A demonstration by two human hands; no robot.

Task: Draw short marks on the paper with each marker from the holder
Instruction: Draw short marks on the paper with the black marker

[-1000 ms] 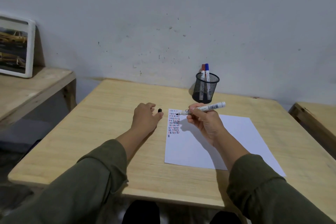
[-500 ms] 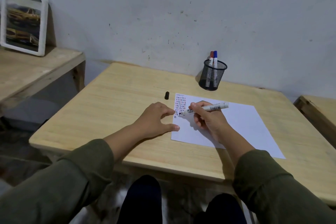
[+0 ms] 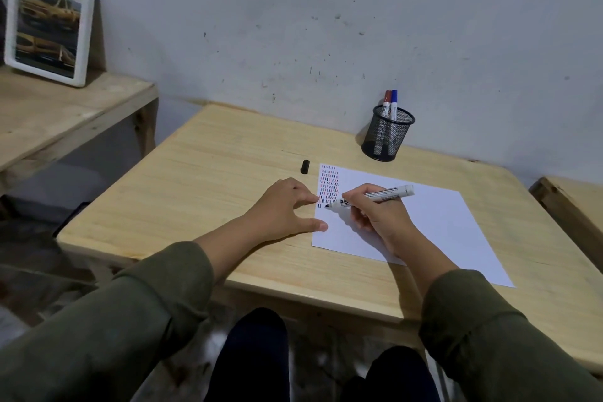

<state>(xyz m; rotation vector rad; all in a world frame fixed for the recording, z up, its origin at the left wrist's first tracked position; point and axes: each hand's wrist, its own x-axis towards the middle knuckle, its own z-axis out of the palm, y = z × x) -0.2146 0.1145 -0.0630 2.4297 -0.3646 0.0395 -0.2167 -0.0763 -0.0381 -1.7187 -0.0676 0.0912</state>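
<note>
A white paper sheet lies on the wooden table, with rows of short black, red and blue marks in its top-left corner. My right hand grips an uncapped black marker, its tip touching the paper just below the marks. My left hand rests flat with spread fingers, holding down the paper's left edge. The black cap lies on the table left of the sheet. A black mesh holder at the back holds a red marker and a blue marker.
A framed car picture leans on the wall on a lower wooden bench at left. Another wooden surface sits at far right. My knees show under the table's near edge.
My left hand let go of the cap, left it on the table and moved right onto the paper's edge. My right hand lowered the marker tip onto the paper.
</note>
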